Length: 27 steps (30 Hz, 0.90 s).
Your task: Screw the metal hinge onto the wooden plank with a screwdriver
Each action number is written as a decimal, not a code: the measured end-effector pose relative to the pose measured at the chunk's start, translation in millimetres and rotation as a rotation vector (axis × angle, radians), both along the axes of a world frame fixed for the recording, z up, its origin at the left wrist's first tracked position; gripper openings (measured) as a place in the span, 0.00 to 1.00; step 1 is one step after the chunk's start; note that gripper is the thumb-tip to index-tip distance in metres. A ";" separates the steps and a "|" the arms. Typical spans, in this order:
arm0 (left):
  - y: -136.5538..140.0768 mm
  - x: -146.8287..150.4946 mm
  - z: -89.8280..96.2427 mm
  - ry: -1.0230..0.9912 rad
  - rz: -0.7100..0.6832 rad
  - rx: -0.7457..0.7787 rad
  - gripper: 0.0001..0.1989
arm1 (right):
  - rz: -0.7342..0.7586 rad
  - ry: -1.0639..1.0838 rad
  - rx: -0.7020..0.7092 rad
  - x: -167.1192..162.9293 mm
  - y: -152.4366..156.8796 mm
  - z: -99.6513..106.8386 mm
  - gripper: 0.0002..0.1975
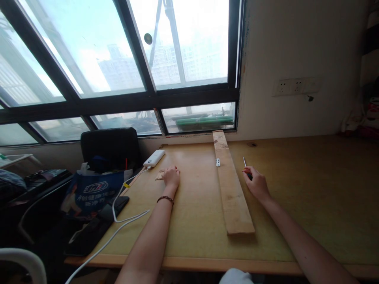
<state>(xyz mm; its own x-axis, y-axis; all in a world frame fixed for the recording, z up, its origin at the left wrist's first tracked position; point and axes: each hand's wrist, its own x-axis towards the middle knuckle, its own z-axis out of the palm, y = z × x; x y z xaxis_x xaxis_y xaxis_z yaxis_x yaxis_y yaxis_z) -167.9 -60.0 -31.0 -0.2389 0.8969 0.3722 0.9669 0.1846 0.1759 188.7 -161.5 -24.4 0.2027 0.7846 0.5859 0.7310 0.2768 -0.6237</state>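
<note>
A long wooden plank (231, 185) lies flat on the bench (310, 197), running from the window wall toward the near edge, with a small metal bracket (218, 162) at its left edge near the far end. Just right of the plank, the right hand (257, 183) rests palm down on the bench, its fingers closed around the dark handle of a screwdriver (245, 166) whose thin shaft points away toward the wall. Well left of the plank, the left hand (171, 176) lies knuckles up, fingers curled over a small piece of wood (160, 175); how firmly it grips cannot be told. Further left of the plank sit a white power bank (154, 157) and its white cable (124, 213), which trails off the bench's left edge. Right of the plank the bench stretches bare and wide.
</note>
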 end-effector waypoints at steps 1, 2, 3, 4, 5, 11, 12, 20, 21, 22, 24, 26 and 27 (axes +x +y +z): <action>0.7 -1.7 -1.0 -0.004 0.006 0.008 0.13 | 0.001 0.000 0.000 0.1 0.2 -0.5 0.10; 1.5 -3.4 -1.9 -0.005 0.010 0.016 0.13 | 0.000 0.001 -0.002 0.3 0.3 -0.9 0.10; 2.1 -5.1 -2.8 -0.006 0.012 0.023 0.13 | -0.001 0.000 -0.005 0.4 0.3 -1.2 0.10; 2.8 -6.6 -3.7 -0.007 0.012 0.027 0.13 | -0.002 0.000 -0.010 0.5 0.3 -1.5 0.10; 3.4 -8.0 -4.4 -0.010 0.007 0.028 0.12 | -0.003 0.000 -0.015 0.6 0.2 -1.6 0.10; 5.2 -9.4 -7.5 -0.041 -0.089 0.037 0.09 | -0.002 0.006 -0.030 0.2 -0.2 -1.0 0.10; 5.4 -9.0 -8.0 -0.042 -0.102 0.042 0.09 | 0.001 0.007 -0.032 0.1 -0.3 -0.8 0.10; 6.8 -8.7 -12.6 -0.047 -0.141 0.107 0.08 | -0.013 -0.070 -0.075 1.9 -0.2 -0.7 0.09; 6.3 -8.1 -11.8 -0.051 -0.148 0.127 0.09 | -0.026 -0.118 -0.098 2.3 0.1 -1.3 0.10; 5.3 -6.7 -10.5 -0.055 -0.159 0.153 0.09 | -0.045 -0.179 -0.126 2.4 0.2 -2.0 0.11; 2.3 -0.5 -6.2 -0.062 -0.195 0.216 0.11 | -0.113 -0.315 -0.198 1.8 -0.4 -3.8 0.15; -2.6 11.1 -1.1 -0.081 -0.260 0.272 0.12 | -0.217 -0.415 -0.292 0.5 -2.2 -5.2 0.19; -5.7 18.8 1.1 -0.104 -0.304 0.292 0.12 | -0.274 -0.438 -0.347 -0.3 -3.3 -5.5 0.20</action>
